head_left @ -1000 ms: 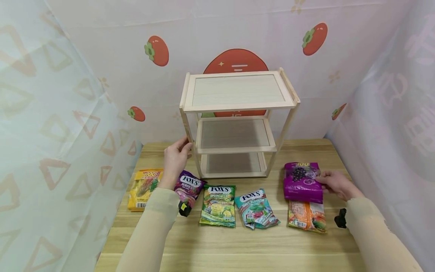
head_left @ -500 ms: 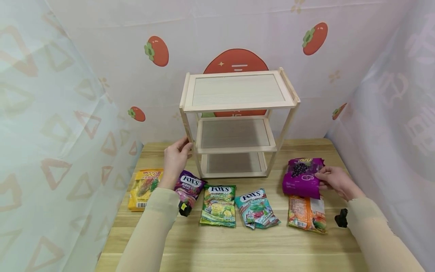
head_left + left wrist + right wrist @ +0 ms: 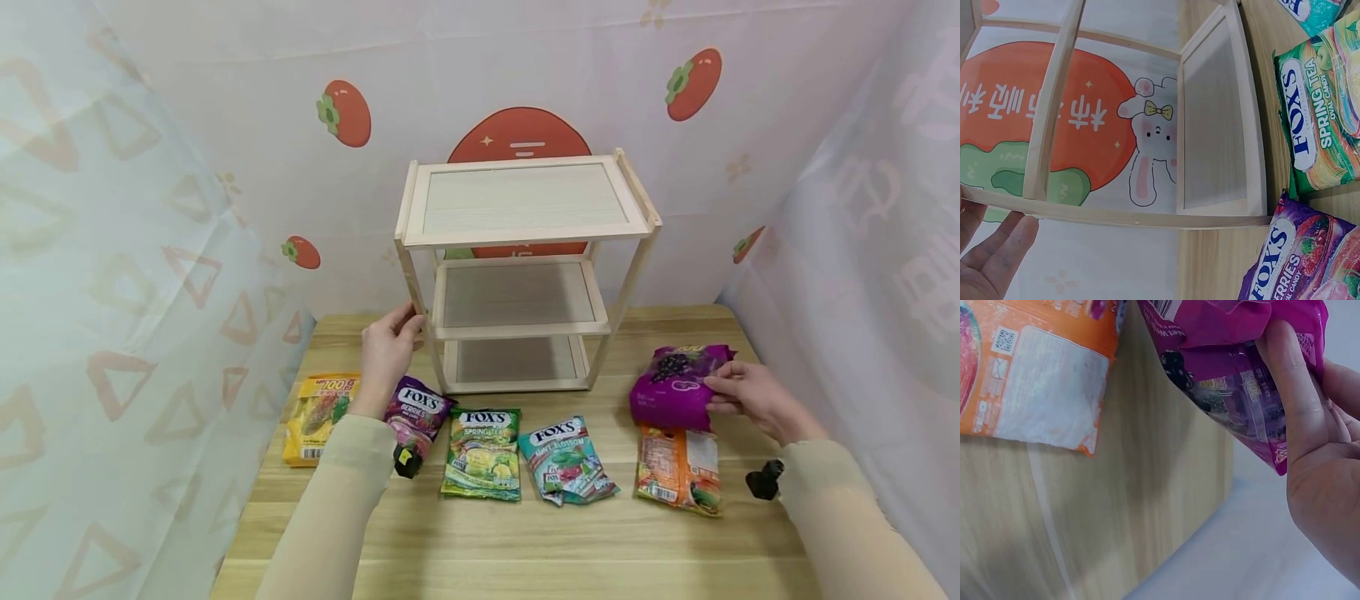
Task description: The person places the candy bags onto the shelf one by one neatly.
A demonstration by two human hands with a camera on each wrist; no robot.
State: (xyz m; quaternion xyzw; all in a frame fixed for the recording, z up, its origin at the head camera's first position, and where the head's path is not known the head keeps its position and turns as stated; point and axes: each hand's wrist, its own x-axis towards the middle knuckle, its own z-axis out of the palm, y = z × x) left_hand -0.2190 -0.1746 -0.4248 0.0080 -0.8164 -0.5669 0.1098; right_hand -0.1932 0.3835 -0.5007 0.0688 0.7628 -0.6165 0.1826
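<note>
A three-tier wooden shelf [image 3: 528, 200] stands at the back middle of the table. My left hand [image 3: 390, 346] is at its left front post, and the left wrist view shows the fingertips [image 3: 1022, 232] right against that post. At the right, my right hand [image 3: 753, 396] pinches the edge of a purple candy bag [image 3: 675, 396] with pictures of dark grapes. The right wrist view shows this bag tilted between thumb and fingers, above the tabletop. Below it in the head view lies an orange candy bag [image 3: 677, 475], its upper edge overlapped by the purple one.
Along the table [image 3: 517, 550] lie a yellow candy bag [image 3: 318, 412], a purple Fox's berries bag [image 3: 415, 412], a green Fox's spring tea bag [image 3: 482, 458] and a teal Fox's bag [image 3: 567, 462]. Printed cloth walls [image 3: 555, 75] enclose the back and both sides.
The right hand has raised the purple grape candy bag and moved it slightly right and back, tilting it and uncovering more of the orange bag. The left hand stays at the shelf post.
</note>
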